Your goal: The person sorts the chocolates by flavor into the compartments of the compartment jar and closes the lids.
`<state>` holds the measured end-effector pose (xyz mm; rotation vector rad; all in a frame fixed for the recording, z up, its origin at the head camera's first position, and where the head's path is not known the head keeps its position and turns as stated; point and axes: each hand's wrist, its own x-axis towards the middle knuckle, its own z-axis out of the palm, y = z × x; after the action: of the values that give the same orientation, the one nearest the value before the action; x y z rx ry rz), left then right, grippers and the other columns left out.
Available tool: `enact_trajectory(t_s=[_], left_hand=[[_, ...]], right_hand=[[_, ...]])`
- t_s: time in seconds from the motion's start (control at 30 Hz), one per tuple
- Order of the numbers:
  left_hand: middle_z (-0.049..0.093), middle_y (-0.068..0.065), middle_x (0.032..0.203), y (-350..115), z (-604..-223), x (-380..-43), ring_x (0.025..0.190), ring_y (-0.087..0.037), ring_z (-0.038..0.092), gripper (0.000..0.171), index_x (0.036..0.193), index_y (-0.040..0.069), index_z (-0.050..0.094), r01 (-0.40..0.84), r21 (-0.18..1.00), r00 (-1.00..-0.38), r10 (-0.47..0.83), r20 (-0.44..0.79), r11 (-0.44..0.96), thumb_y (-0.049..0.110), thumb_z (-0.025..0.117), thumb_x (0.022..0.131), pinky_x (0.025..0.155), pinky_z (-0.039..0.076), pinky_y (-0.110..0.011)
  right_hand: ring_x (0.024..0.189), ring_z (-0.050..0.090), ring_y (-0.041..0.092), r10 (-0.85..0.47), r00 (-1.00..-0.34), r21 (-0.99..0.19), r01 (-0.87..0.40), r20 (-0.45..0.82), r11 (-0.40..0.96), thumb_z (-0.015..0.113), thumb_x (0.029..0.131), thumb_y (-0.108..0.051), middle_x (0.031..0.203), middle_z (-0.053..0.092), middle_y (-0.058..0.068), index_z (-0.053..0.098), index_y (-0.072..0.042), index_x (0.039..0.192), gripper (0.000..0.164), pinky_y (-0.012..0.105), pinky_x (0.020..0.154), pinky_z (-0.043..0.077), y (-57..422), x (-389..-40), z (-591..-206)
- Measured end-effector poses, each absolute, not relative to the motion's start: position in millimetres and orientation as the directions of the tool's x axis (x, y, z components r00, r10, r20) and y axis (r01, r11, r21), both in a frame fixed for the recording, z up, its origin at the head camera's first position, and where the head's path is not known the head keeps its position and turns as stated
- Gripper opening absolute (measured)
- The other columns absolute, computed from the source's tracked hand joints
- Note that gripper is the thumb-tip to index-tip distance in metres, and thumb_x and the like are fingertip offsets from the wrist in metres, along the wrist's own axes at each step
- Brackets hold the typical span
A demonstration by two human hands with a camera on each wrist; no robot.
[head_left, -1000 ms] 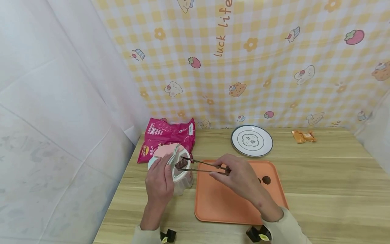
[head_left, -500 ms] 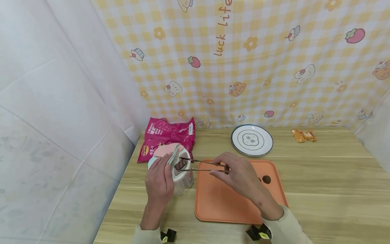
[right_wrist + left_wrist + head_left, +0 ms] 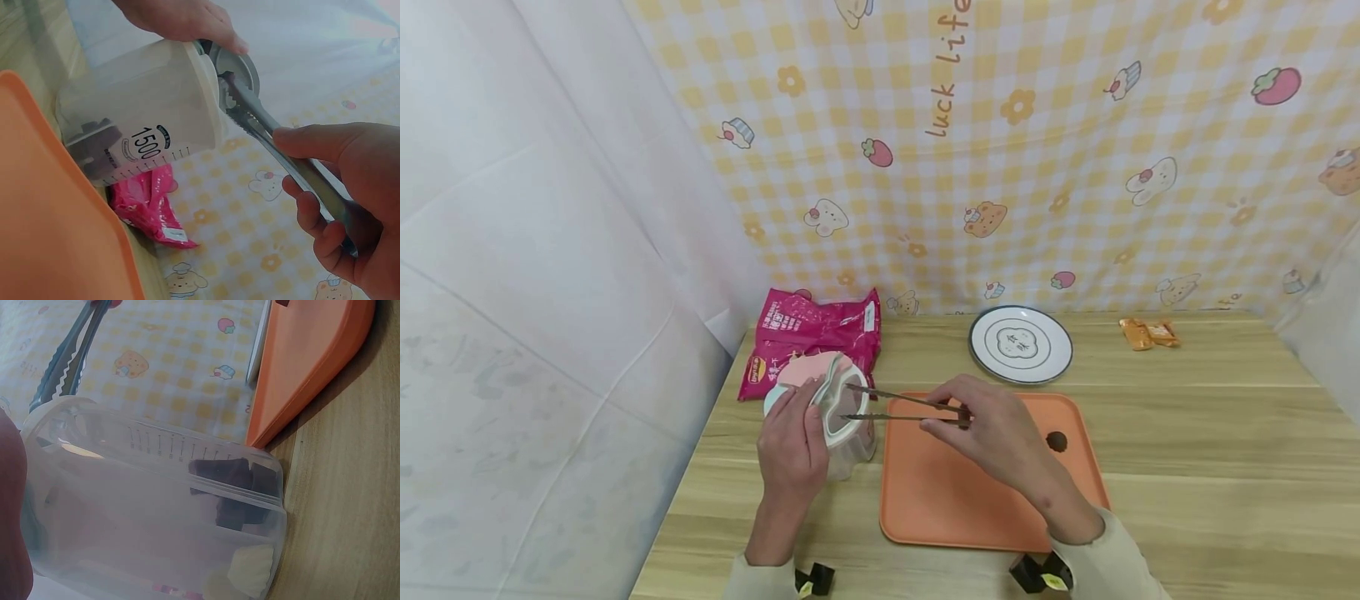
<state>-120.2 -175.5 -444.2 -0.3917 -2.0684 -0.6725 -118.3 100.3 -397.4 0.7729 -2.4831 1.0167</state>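
- On the wooden table point(image 3: 1210, 467), near the left edge: clear container point(image 3: 852, 457); farther in: orange tray point(image 3: 955, 500).
- Left hand point(image 3: 792, 446): fingers laid nearly straight on the container's lid point(image 3: 808, 372).
- Right hand point(image 3: 992, 429): curled round metal tongs point(image 3: 319, 184), tips apart at the container's mouth.
- Dark block: now gone from between those tips, probably dropped among the dark pieces point(image 3: 222, 472) inside; this transfer apparently done.
- Near the tray's right edge: small round piece point(image 3: 1057, 441).

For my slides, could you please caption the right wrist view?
Right hand holding tongs at the mouth of a clear container beside an orange tray.
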Motion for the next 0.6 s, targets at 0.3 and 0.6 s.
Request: enact_trajectory(t_s=[0.3,0.6], left_hand=[[0.073,-0.016,0.119,-175,-444,-120,0.106,-0.036,0.072,0.036,0.123,-0.003,0.070,0.502,0.313,-0.550,0.018,0.835,0.806,0.015,0.056,0.095,0.096,0.053,-0.057],[0.073,-0.016,0.119,-175,-445,-120,0.106,-0.035,0.072,0.036,0.122,-0.003,0.070,0.502,0.313,-0.546,0.015,0.837,0.806,0.015,0.055,0.094,0.096,0.053,-0.057]], right_hand=[[0.067,0.051,0.002,-0.326,-0.805,-0.555,-0.582,0.495,0.594,0.089,0.082,-0.031,0.091,0.062,-0.020,0.075,-0.025,0.103,0.026,0.023,0.057,0.046,106,-116,-399],[0.062,0.047,0.002,-0.278,-0.854,-0.563,-0.504,0.440,0.656,0.089,0.082,-0.029,0.074,0.053,-0.019,0.073,-0.030,0.100,0.024,0.024,0.054,0.041,133,-111,-410]])
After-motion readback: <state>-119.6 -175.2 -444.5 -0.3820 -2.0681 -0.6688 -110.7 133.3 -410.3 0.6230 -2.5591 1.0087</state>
